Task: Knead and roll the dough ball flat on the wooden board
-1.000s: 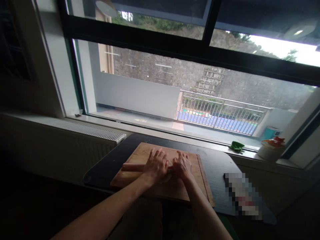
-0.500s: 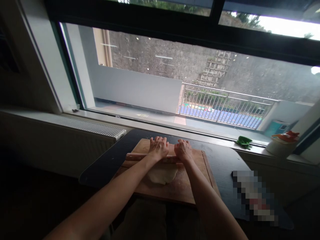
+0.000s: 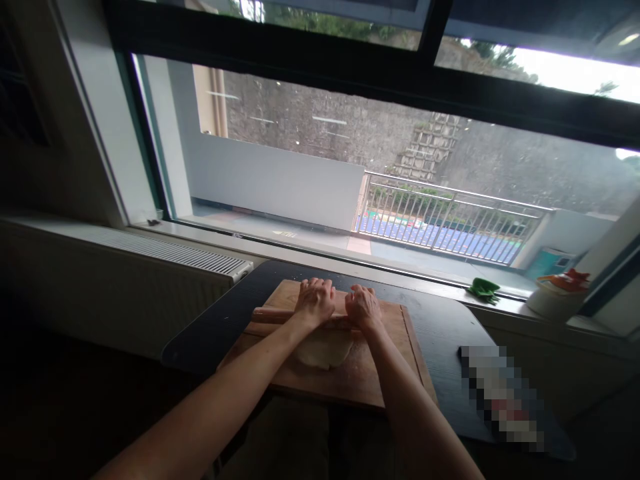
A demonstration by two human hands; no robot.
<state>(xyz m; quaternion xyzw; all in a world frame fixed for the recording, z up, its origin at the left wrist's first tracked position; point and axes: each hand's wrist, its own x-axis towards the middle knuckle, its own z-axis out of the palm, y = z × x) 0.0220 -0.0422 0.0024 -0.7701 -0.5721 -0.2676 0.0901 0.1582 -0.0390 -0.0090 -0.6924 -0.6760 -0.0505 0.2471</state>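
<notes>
A wooden rolling pin (image 3: 273,315) lies across a sheet of pale dough (image 3: 323,350) on a wooden board (image 3: 370,383). My left hand (image 3: 316,301) presses on the pin left of its middle, fingers curled over the far side. Close to it on the right, my right hand (image 3: 363,306) bears on the pin in the same way. The dough's near edge shows between my forearms and looks uneven. Beneath my hands, the pin and the far part of the dough are mostly hidden.
Under the board is a dark table (image 3: 450,333), pushed against the window sill. A blurred-out flat object (image 3: 500,400) lies on its right side. Along the sill stand a green item (image 3: 483,289) and a pale pot (image 3: 555,300). A white radiator (image 3: 150,267) runs at the left.
The view has shifted slightly. Both hands remain on the rolling pin, with little visible movement along the board. The dough looks much the same.
</notes>
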